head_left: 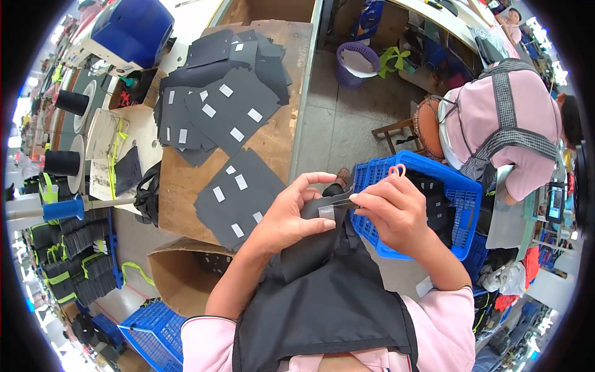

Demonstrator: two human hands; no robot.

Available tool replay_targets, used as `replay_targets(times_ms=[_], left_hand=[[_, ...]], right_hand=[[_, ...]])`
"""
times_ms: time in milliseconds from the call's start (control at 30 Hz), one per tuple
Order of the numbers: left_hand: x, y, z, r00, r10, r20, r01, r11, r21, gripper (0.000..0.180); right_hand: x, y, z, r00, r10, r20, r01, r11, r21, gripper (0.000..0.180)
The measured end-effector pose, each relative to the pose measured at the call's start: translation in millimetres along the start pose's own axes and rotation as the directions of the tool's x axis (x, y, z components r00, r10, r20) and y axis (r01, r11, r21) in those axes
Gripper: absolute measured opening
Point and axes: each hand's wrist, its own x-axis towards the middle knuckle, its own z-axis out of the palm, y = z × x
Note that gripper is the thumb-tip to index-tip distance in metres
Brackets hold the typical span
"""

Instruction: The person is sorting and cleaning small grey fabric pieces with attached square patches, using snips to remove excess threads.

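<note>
My left hand [286,216] grips a dark fabric panel [305,253] in front of my apron, its thumb beside a small pale patch [326,212]. Closed around a pair of scissors with pink finger loops [398,169] is my right hand [392,212]. The metal blades reach left to the panel's upper edge, close to the left fingers. Whether they touch a thread there is too small to tell. More dark panels with white patches [238,192] lie to the left of my left hand, the nearest one apart from the heap [232,108].
The panels lie on a wooden tabletop [291,142]. Right of my hands stands a blue plastic crate [378,242] with dark pieces inside. An open cardboard box [176,279] sits below the table. A seated co-worker [508,118] is at the right. A purple basket [347,77] stands farther off.
</note>
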Motion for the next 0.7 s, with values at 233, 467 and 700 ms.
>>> replay_targets(times_ms=[233, 467, 700], left_hand=[[-5.3, 4.9, 4.1, 0.999, 0.012, 0.033, -0.014, 0.998, 0.060, 0.063], [-3.5, -0.4, 7.5, 0.997, 0.024, 0.068, -0.028, 0.998, 0.053, 0.068], [-1.5, 6.0, 5.4, 0.999, -0.008, 0.034, 0.009, 1.000, -0.022, 0.070]], right_hand=[[14.1, 5.0, -13.9, 0.964, -0.177, 0.200, 0.193, 0.979, -0.062, 0.023], [16.1, 8.5, -3.6, 0.965, -0.053, 0.256, -0.004, 0.976, 0.216, 0.026], [-3.0, 2.9, -2.6, 0.992, 0.115, 0.060, -0.124, 0.975, 0.183, 0.025]])
